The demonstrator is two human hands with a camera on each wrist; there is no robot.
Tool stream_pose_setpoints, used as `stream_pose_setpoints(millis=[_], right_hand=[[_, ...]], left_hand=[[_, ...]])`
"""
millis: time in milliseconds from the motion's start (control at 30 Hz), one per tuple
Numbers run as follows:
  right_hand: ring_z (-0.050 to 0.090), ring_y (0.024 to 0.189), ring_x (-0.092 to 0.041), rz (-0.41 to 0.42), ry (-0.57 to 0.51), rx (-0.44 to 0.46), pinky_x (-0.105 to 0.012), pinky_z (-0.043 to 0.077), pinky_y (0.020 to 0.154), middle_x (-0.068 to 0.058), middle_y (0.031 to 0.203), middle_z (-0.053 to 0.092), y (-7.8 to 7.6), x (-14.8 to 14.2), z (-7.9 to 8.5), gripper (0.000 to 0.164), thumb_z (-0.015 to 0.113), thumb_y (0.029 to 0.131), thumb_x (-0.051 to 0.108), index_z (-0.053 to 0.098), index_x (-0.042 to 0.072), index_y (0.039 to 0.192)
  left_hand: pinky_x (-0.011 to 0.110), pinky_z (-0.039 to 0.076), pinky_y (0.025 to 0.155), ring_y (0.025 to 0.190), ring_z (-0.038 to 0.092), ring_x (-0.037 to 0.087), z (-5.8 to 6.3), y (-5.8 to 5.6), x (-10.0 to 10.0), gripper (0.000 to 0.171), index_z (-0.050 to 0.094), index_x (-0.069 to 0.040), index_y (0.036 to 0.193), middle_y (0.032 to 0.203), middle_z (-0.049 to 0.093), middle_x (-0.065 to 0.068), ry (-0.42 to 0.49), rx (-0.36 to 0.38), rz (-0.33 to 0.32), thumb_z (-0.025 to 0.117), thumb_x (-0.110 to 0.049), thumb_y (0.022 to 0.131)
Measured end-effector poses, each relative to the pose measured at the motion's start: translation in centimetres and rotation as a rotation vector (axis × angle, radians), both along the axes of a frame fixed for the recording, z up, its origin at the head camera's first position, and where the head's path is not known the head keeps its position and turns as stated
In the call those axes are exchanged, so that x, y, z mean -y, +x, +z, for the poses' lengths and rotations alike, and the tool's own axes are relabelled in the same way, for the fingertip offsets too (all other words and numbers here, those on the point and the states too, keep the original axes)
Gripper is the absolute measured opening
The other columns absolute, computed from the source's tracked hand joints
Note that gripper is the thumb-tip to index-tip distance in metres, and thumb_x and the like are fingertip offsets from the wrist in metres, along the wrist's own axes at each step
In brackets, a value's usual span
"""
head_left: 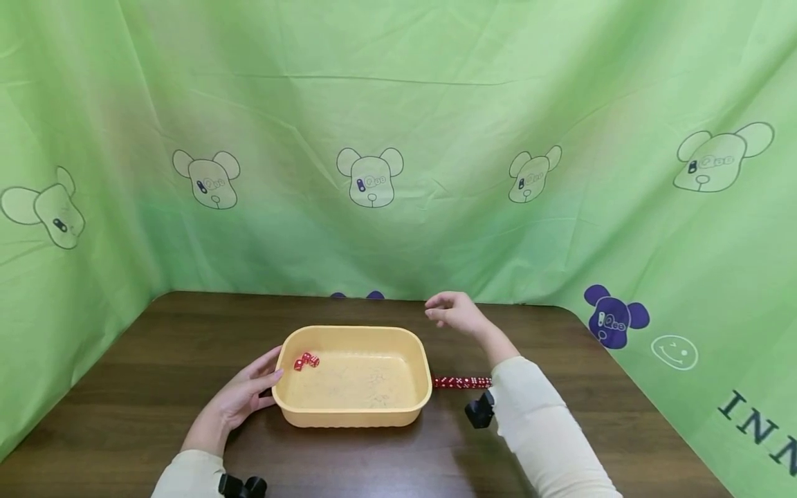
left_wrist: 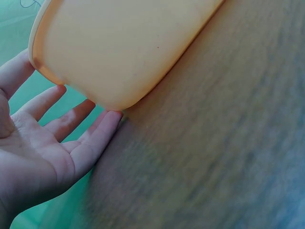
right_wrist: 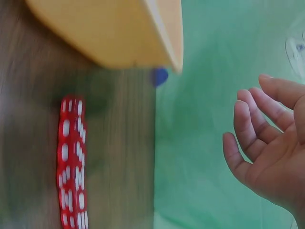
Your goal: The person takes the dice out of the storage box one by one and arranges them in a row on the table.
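Note:
A pale yellow plastic basin (head_left: pixel 351 418) stands on the table, with a few red dice (head_left: pixel 306 360) at its left end. My left hand (head_left: pixel 245 391) touches the basin's left end, fingers spread and fairly straight. In the left wrist view, the fingertips (left_wrist: pixel 114 114) rest against the outer wall; one digit's tip is hidden behind the rim. My right hand (head_left: pixel 459 315) hovers beyond the basin's back right corner, fingers loosely bent with nothing in them. A row of red dice (head_left: pixel 462 382) lies right of the basin, its right end hidden by my sleeve in the head view.
The brown wooden table (head_left: pixel 205 325) has rounded back corners. A green curtain (head_left: pixel 373 242) with bear-head drawings hangs behind it and along both sides. Dark wrist devices (head_left: pixel 479 410) sit on both sleeves.

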State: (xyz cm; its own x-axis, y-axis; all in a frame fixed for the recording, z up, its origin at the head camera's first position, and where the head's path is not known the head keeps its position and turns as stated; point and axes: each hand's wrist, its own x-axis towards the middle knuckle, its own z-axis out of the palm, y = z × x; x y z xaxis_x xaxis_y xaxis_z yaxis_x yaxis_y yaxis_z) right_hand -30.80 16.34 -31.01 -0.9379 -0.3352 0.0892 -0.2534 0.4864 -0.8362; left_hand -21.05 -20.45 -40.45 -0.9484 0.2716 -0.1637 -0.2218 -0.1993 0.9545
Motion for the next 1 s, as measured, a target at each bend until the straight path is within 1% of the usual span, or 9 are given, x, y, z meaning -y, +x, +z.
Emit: stream_pose_setpoints(millis=[133, 300, 367, 467, 533, 633, 800, 900, 1000], right_hand=[[0.054, 0.060, -0.021, 0.008, -0.034, 0.023, -0.031, 0.046, 0.060, -0.019, 0.081, 0.059, -0.1, 2.4, -0.3, 0.021, 0.059, 0.078, 0.002, 0.057, -0.009, 0.095], [0.054, 0.066, -0.031, 0.015, -0.042, 0.046, -0.029, 0.045, 0.060, -0.010, 0.076, 0.059, 0.0, 5.1, -0.4, 0.018, 0.060, 0.078, 0.004, 0.059, -0.005, 0.094], [0.054, 0.070, -0.036, 0.032, -0.049, 0.049, -0.032, 0.046, 0.062, -0.007, 0.076, 0.059, 0.1, 6.1, -0.5, 0.017, 0.059, 0.079, 0.004, 0.059, -0.006, 0.093], [0.053, 0.073, -0.038, 0.069, -0.070, 0.060, -0.037, 0.046, 0.066, -0.009, 0.076, 0.059, 0.2, 7.5, -0.6, 0.017, 0.059, 0.079, 0.003, 0.058, -0.007, 0.093], [0.054, 0.074, -0.037, 0.089, -0.079, 0.070, -0.040, 0.046, 0.068, -0.012, 0.077, 0.059, 0.2, 8.4, -0.7, 0.016, 0.059, 0.079, 0.003, 0.059, -0.007, 0.092], [0.054, 0.071, -0.034, 0.108, -0.070, 0.083, -0.041, 0.045, 0.069, -0.014, 0.078, 0.059, 0.3, 9.9, -0.9, 0.015, 0.059, 0.079, 0.003, 0.059, -0.005, 0.092], [0.054, 0.073, -0.037, 0.170, -0.069, 0.090, -0.041, 0.046, 0.066, -0.018, 0.082, 0.060, 0.3, 12.2, -1.6, 0.020, 0.059, 0.080, 0.003, 0.057, -0.010, 0.095], [0.055, 0.073, -0.036, 0.188, -0.070, 0.100, -0.039, 0.047, 0.064, -0.017, 0.080, 0.061, 0.5, 13.4, -2.1, 0.018, 0.059, 0.079, 0.002, 0.058, -0.010, 0.093], [0.055, 0.065, -0.029, 0.184, -0.055, 0.114, -0.040, 0.047, 0.064, -0.013, 0.076, 0.061, 0.9, 14.4, -2.7, 0.015, 0.059, 0.078, 0.001, 0.059, -0.008, 0.090]], left_hand=[[0.040, 0.041, 0.081, 0.111, 0.039, 0.027, -0.1, 0.0, 0.0, 0.060, 0.015, -0.010, 0.139, 0.138, 0.014, 0.021, 0.008, 0.002, -0.010, 0.048, -0.010, 0.088], [0.040, 0.041, 0.082, 0.112, 0.039, 0.027, -0.2, 0.0, 0.1, 0.061, 0.014, -0.010, 0.139, 0.138, 0.013, 0.021, 0.012, -0.001, -0.016, 0.048, -0.010, 0.088], [0.040, 0.041, 0.082, 0.112, 0.039, 0.027, -0.2, 0.1, 0.1, 0.061, 0.014, -0.010, 0.139, 0.138, 0.013, 0.022, 0.010, -0.003, -0.018, 0.048, -0.010, 0.088], [0.040, 0.041, 0.082, 0.112, 0.039, 0.027, -0.2, 0.1, 0.1, 0.061, 0.013, -0.010, 0.139, 0.138, 0.013, 0.022, 0.006, -0.004, -0.021, 0.047, -0.010, 0.089], [0.040, 0.041, 0.082, 0.112, 0.039, 0.027, -0.1, 0.0, 0.1, 0.061, 0.013, -0.010, 0.139, 0.138, 0.013, 0.022, 0.002, -0.008, -0.022, 0.047, -0.010, 0.089], [0.041, 0.040, 0.082, 0.113, 0.038, 0.028, 0.0, -0.1, 0.1, 0.061, 0.014, -0.010, 0.139, 0.138, 0.013, 0.021, 0.002, -0.007, -0.022, 0.047, -0.010, 0.089], [0.042, 0.040, 0.082, 0.114, 0.036, 0.029, 0.0, -0.2, 0.1, 0.060, 0.015, -0.010, 0.139, 0.138, 0.014, 0.021, 0.003, -0.008, -0.011, 0.048, -0.010, 0.088], [0.042, 0.040, 0.082, 0.113, 0.037, 0.029, 0.0, -0.2, 0.1, 0.060, 0.015, -0.010, 0.138, 0.138, 0.015, 0.022, 0.000, -0.010, -0.007, 0.048, -0.010, 0.088], [0.042, 0.040, 0.082, 0.112, 0.038, 0.028, -0.1, -0.2, 0.0, 0.060, 0.015, -0.009, 0.138, 0.137, 0.015, 0.022, 0.005, -0.004, -0.006, 0.048, -0.009, 0.088]])
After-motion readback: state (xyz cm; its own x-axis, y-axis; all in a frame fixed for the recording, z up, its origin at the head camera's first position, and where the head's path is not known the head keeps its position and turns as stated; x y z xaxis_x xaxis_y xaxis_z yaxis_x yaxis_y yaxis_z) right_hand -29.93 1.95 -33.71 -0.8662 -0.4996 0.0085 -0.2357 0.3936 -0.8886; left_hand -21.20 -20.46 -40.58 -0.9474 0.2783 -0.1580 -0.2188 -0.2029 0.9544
